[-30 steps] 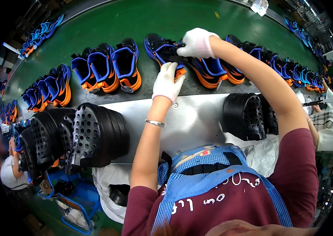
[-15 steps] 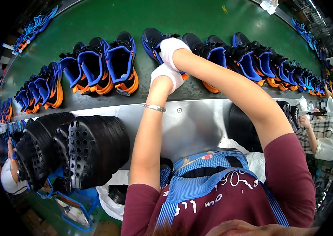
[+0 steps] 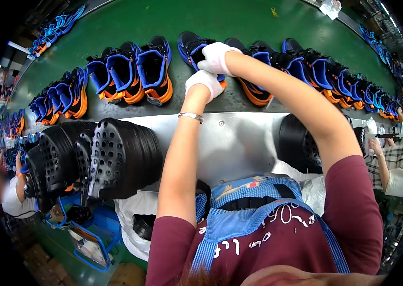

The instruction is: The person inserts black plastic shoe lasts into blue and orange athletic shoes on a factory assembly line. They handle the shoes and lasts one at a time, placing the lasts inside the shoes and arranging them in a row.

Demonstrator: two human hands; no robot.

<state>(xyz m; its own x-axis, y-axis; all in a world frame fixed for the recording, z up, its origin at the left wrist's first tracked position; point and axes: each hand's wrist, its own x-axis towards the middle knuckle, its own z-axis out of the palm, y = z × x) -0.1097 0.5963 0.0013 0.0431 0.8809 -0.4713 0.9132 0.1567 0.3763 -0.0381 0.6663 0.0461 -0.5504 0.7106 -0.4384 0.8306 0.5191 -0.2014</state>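
A black sneaker (image 3: 189, 44) with blue lining and an orange heel stands on the green work surface in front of me, toe pointing away. My left hand (image 3: 205, 86), in a white glove, is closed round its heel, and a bit of orange shows beside the fingers. My right hand (image 3: 215, 57), gloved too, is curled at the shoe's opening, just above the left. The fingertips of both are largely hidden, as is most of the heel. To the left stands another sneaker (image 3: 153, 66); to the right, beneath my right forearm, is one more (image 3: 254, 90).
Rows of similar sneakers stretch along the green surface (image 3: 173, 16) on both sides. Closer to me, stacks of black perforated pieces (image 3: 115, 159) stand left of a metal plate (image 3: 235, 138), with another stack (image 3: 297, 143) on its right. Co-workers (image 3: 397, 167) are at both edges.
The whole view has shifted slightly, so the shoes appear farther right. My right hand has drawn in its fingers at the shoe's opening, and more blue lining shows. My left hand stays at the heel.
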